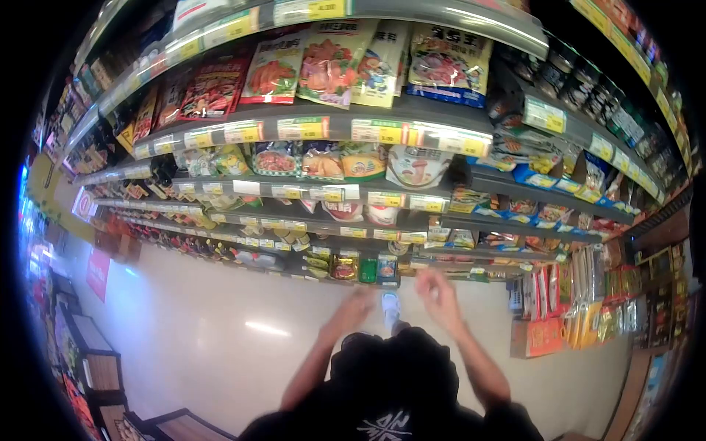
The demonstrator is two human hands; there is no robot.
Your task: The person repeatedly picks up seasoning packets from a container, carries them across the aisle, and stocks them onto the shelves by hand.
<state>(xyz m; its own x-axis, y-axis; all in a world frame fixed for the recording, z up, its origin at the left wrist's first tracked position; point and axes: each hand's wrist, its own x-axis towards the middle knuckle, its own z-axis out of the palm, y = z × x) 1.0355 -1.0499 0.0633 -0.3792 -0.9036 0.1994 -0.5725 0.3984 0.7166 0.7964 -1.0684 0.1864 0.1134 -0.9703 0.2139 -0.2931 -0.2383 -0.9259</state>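
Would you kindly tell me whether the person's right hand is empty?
The right hand looks empty: no item shows in it, though blur could hide something small.

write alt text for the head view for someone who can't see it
A person's left hand and right hand, both blurred, are held out before tiered store shelves packed with colourful packets. Price labels line the shelf edges, jars stand at upper right, and the floor below is pale and shiny.
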